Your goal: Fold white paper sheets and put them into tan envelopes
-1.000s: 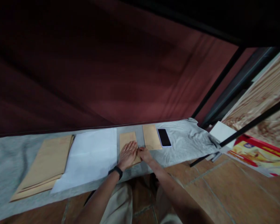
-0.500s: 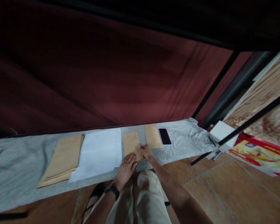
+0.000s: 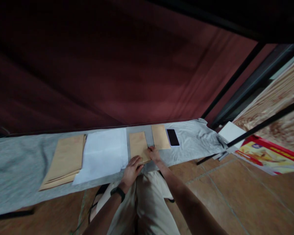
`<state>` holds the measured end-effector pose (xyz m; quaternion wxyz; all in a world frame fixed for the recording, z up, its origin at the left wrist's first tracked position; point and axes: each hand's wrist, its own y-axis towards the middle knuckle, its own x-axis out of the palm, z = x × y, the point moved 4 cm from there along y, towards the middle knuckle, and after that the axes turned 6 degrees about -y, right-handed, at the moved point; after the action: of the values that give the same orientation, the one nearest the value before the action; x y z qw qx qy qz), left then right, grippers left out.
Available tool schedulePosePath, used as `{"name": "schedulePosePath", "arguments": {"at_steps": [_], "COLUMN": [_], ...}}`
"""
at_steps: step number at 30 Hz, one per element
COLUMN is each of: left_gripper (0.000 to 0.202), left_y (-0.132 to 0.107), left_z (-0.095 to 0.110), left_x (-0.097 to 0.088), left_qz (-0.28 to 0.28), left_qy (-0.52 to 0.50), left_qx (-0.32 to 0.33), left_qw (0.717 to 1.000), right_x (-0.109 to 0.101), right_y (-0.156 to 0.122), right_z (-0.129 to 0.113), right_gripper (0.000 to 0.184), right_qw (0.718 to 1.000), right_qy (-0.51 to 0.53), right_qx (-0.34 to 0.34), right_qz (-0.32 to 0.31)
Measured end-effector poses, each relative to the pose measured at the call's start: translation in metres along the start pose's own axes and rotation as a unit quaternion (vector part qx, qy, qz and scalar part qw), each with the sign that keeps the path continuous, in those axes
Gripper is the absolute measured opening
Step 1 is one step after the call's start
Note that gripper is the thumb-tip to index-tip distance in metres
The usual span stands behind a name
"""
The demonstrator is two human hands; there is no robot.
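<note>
A brown paper envelope (image 3: 138, 143) lies on the grey cloth in front of me. On its lower left corner rests my left hand (image 3: 132, 168), fingers stretched out and laid over the paper. My right hand (image 3: 154, 154) is closed in a pinch at the envelope's right edge. From its fingers pokes the tip of a thin dark pen-like thing (image 3: 150, 148), mostly hidden by the hand. Just beyond the right hand lies a second brown envelope (image 3: 161, 136), with a dark-screened phone (image 3: 172, 137) beside it.
Left of my hands are white paper sheets (image 3: 103, 155) and a stack of larger brown envelopes (image 3: 65, 160). A grey cloth (image 3: 193, 140) covers the long narrow surface. A dark red curtain (image 3: 127, 81) hangs behind. To the right are black poles (image 3: 235, 78) and a red-and-yellow box (image 3: 271, 155).
The view has tilted slightly, so the surface sits a little higher in the picture. My left hand's fingers have shifted slightly down the envelope. My right hand stays at its right edge.
</note>
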<state>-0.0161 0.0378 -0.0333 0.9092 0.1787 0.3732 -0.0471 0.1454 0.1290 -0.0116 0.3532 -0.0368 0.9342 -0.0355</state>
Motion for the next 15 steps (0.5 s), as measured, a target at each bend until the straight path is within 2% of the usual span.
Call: {"name": "schedulePosePath", "arguments": {"at_steps": [3,10,15], "left_gripper": [0.035,0.034,0.036], "left_y": [0.001,0.001,0.003], "left_z": [-0.001,-0.003,-0.001], "left_x": [0.002,0.001,-0.004], "left_qz": [-0.017,-0.037,-0.001], "left_qy": [0.014,0.03,0.012], "left_qx": [0.006,0.021,0.009], "left_qw": [1.0,0.999,1.0], "right_x": [0.0,0.004,0.004], "right_y": [-0.011,-0.035,-0.043], "right_z": [0.002,0.01,0.013], "right_gripper": [0.021,0.025,0.023], "right_qw": [0.999,0.997,0.994], "right_qy": [-0.001,0.02,0.032], "right_qx": [0.016,-0.033,-0.082], "right_qz": [0.034,0.07,0.065]}}
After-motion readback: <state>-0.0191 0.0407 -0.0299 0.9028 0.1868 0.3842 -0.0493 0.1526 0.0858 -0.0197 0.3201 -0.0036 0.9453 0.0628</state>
